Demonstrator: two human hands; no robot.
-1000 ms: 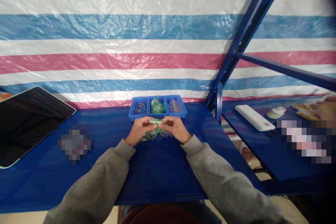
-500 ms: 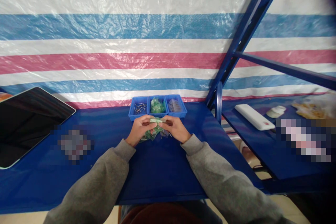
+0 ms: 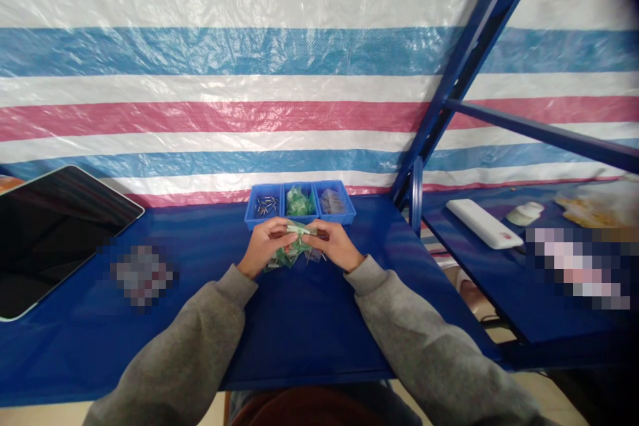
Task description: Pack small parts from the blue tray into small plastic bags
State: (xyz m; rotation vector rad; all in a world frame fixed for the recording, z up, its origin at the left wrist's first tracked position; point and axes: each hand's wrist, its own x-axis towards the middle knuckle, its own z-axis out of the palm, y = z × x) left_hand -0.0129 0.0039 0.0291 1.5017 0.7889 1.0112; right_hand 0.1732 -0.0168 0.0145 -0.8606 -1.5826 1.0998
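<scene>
My left hand (image 3: 265, 247) and my right hand (image 3: 335, 243) meet over the table, each pinching one side of a small green-tinted clear plastic bag (image 3: 298, 229). What the bag contains is too small to make out. Beneath my fingers lies a pile of similar green packets (image 3: 280, 259), with small clear packets and thin metal pieces (image 3: 314, 255) at its right. Just behind stand three joined blue bins. The left bin (image 3: 256, 215) has thin metal pins in it, the middle one holds green plastic bags (image 3: 298, 201), and the right one holds clear plastic bags (image 3: 331, 201).
A dark-screened tablet (image 3: 60, 233) lies at the left on the blue table (image 3: 304, 333), near a blurred-out item (image 3: 142, 276). Blue metal framing (image 3: 462, 73) rises at the right. Beyond the gap, another table carries a white power bank (image 3: 484, 223) and a small white bottle (image 3: 525, 213).
The plastic bag between my fingers has shifted slightly and looks a little flatter. Both hands stay almost in the same place.
</scene>
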